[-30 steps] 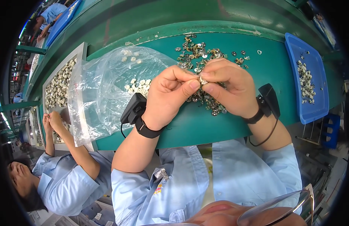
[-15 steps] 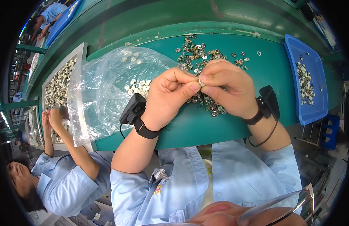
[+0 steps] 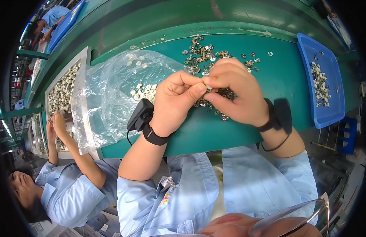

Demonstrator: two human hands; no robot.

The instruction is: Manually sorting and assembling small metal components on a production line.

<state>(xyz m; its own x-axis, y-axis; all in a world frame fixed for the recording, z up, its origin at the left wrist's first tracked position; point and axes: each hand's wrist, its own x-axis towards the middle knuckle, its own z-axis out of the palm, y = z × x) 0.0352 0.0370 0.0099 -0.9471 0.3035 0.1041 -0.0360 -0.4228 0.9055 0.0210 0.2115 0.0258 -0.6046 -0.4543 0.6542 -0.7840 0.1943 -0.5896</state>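
My left hand (image 3: 175, 98) and my right hand (image 3: 239, 93) meet over the green table. Both are closed in pinches, fingertips together. Between them sits a small pale part (image 3: 208, 89), mostly covered by the fingers, so its exact kind is unclear. The right thumb lies a little below its forefinger, against the part's lower side. Behind and under the hands spreads a heap of small round metal pieces (image 3: 198, 52), silver and brass-coloured. Left of my left hand, small white plastic parts (image 3: 144, 92) lie on a clear plastic bag (image 3: 108, 94).
On the right stands a blue tray (image 3: 336, 110) holding small white and metal pieces. A pale-framed tray (image 3: 88, 59) full of white parts stands at left, where a co-worker's hands (image 3: 56, 125) are busy. A raised green ledge (image 3: 238, 27) borders the table's far side.
My joined fingertips have shifted slightly left. The right hand has rolled a little, and its thumb has moved down and away from its forefinger.
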